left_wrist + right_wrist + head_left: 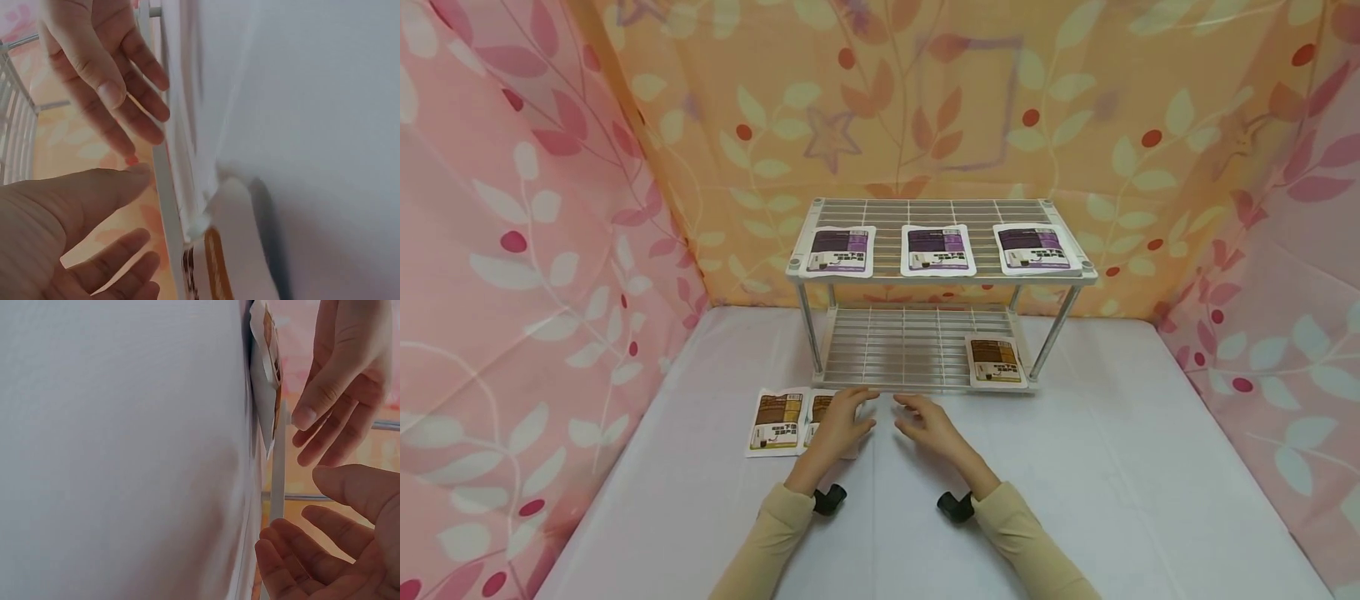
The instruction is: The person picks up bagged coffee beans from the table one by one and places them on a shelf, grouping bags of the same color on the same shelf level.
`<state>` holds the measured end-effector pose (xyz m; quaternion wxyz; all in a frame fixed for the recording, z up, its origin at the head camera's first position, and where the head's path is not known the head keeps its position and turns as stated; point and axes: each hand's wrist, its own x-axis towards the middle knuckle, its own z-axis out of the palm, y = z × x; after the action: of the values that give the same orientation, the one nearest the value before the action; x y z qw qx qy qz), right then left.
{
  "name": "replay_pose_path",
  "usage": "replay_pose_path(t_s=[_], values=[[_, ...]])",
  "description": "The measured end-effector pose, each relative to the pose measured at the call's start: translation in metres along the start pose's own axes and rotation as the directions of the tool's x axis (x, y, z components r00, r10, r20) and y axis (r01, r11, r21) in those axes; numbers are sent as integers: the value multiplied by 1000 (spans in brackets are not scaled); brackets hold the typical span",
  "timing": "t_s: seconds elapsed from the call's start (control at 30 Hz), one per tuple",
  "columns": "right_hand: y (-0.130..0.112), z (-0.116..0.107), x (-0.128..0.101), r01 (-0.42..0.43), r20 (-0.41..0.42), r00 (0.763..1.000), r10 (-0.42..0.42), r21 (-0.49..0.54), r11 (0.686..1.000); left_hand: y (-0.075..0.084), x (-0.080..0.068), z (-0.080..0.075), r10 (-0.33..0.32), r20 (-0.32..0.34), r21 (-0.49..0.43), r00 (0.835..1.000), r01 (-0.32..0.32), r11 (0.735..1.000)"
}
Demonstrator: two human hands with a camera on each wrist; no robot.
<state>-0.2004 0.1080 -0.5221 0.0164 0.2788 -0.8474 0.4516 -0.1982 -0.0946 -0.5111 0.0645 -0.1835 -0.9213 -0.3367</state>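
Observation:
My left hand [841, 429] hovers in front of the wire shelf with fingers loosely bent and holding nothing. It partly covers a brown-and-white pouch [822, 403] lying on the table. To the left of that, another brown-and-white pouch [777, 422] lies flat, label up. Facing the left hand across a small gap is my right hand [934, 429], also relaxed and holding nothing. In the left wrist view a pouch [234, 247] lies below the left hand [69, 212]. The right wrist view shows the right hand [337, 550] palm inward, fingers spread slightly.
A two-tier white wire shelf [910, 388] stands at the back of the table. Three purple-and-white pouches, left [839, 252], middle [937, 251] and right [1036, 249], lie along its top tier. One brown-and-white pouch [996, 362] lies at the lower tier's right end. Patterned cloth [737, 167] encloses the table.

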Motion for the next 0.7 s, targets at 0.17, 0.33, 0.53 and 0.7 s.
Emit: replay_pose_path(t_s=[0.17,0.33,0.53,0.7], values=[[-4,6,1,-9,16,1000,9,37,999,-1,-5,-7,-16,-34,49,999,18,999],[-5,14,5,10,27,1000,-10,20,1000,-3,-10,-16,-51,-30,76,998,53,996],[-5,22,7,-2,44,999,0,52,999,-9,-18,-24,-121,-12,110,993,122,986],[-8,28,9,-30,65,998,25,85,996,-6,-25,-32,-166,5,140,986,164,977]])
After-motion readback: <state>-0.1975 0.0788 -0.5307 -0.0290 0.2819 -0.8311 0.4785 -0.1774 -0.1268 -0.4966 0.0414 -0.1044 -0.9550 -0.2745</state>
